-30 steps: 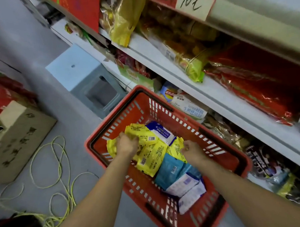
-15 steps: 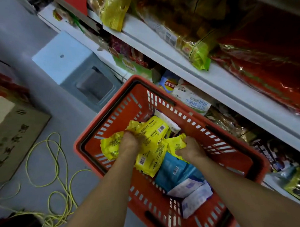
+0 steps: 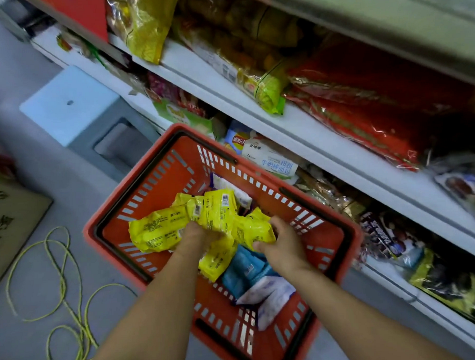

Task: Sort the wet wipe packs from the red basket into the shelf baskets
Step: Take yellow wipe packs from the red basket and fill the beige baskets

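Closes the left grip point(image 3: 199, 236) on a bunched cluster of yellow wet wipe packs point(image 3: 218, 211) and pinches one more yellow pack point(image 3: 253, 229) in the right grip point(image 3: 283, 245), likely to lift one colour out together. Leaves the blue pack point(image 3: 245, 268) and white packs point(image 3: 272, 294) lying low in the red basket point(image 3: 323, 238), just beside the shelf point(image 3: 310, 139).

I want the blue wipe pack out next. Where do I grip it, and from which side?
Probably pinch the blue pack by its near-left edge, coming from the left: that edge lies bare, while yellow packs cover its far end and a white pack overlaps its near-right corner.
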Tool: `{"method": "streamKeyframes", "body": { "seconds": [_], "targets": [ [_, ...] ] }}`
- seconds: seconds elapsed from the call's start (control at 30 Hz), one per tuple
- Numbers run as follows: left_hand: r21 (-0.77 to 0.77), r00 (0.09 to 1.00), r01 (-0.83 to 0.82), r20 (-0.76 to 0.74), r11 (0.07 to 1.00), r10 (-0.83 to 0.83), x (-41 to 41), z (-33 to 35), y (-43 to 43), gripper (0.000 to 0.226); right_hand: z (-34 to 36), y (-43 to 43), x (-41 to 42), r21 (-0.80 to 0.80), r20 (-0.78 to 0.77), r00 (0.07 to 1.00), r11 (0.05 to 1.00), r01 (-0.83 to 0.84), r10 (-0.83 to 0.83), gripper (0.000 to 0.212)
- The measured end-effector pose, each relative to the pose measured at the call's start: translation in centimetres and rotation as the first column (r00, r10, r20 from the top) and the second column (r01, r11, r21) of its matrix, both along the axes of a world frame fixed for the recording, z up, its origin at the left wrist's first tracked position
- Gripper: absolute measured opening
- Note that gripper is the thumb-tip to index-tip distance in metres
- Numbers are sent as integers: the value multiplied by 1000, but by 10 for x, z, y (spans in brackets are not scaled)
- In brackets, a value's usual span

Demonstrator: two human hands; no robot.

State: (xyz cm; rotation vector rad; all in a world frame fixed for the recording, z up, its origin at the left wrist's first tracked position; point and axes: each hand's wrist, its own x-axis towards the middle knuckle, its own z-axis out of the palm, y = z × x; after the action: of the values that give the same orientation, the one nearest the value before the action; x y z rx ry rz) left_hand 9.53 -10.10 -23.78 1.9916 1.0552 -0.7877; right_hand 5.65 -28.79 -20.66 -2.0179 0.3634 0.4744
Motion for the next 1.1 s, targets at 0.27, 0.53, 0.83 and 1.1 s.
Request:
{"method": "streamKeyframes", "body": {
  "seconds": [0.27, 0.53, 0.83, 1.1],
  "targets": [
    [-189, 929, -215, 262, 958, 260, -41, 29, -32, 15, 64, -28, -30, 205, 120, 971, 962, 181, -208, 31],
    [-402, 811, 52, 551, 914, 196, -139, 167, -100, 64, 155, -94, -93, 36, 572, 819, 999, 26, -42, 32],
    [-805, 792, -12, 354, 593, 497, -235, 303, -273, 68, 240, -221, -212, -448, 774, 512, 894, 28, 372, 25],
    [-462, 656, 232, 724, 856, 214, -297, 364, -404, 45, 331, -374, -304, -153, 817, 576, 949, 277, -36, 29]
  ]
}}
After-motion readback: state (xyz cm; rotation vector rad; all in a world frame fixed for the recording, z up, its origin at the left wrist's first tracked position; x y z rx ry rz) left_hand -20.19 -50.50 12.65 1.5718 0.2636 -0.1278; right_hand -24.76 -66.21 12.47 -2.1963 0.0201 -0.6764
